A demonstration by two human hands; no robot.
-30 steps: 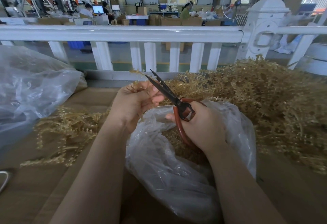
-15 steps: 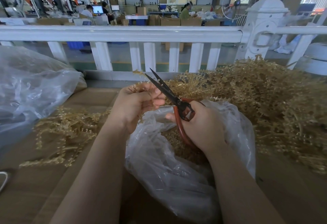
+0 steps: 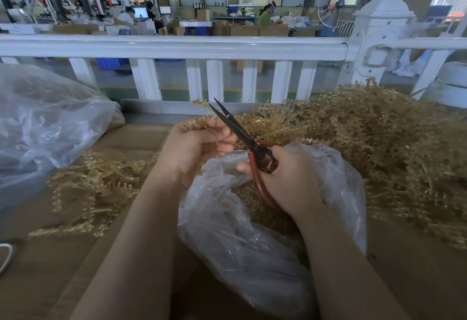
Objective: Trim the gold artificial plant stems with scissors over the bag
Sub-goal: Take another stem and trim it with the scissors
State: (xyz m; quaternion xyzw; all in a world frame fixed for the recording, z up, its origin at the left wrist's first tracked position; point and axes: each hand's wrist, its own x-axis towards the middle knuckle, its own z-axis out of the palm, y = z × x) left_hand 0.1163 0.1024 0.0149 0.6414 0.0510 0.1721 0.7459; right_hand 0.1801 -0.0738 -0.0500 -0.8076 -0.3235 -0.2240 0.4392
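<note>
My left hand [image 3: 194,145] grips a gold artificial plant stem [image 3: 202,104] whose tip sticks up past my fingers. My right hand [image 3: 290,180] holds red-handled scissors [image 3: 235,127] with dark blades slightly parted, the blades lying against the stem just right of my left fingers. Both hands hover over a clear plastic bag [image 3: 227,218] that holds gold cuttings. A large heap of gold stems [image 3: 379,147] lies to the right, and a smaller pile of gold stems [image 3: 96,185] lies to the left.
The work surface is a brown cardboard-covered table [image 3: 38,269]. A second clear plastic bag [image 3: 45,127] bulges at the left. A white railing [image 3: 177,46] runs across behind the table, with a white post [image 3: 379,41] at the right. People work at benches far behind.
The scissor blades have narrowed a little around the stem. Both hands stay in almost the same place above the bag.
</note>
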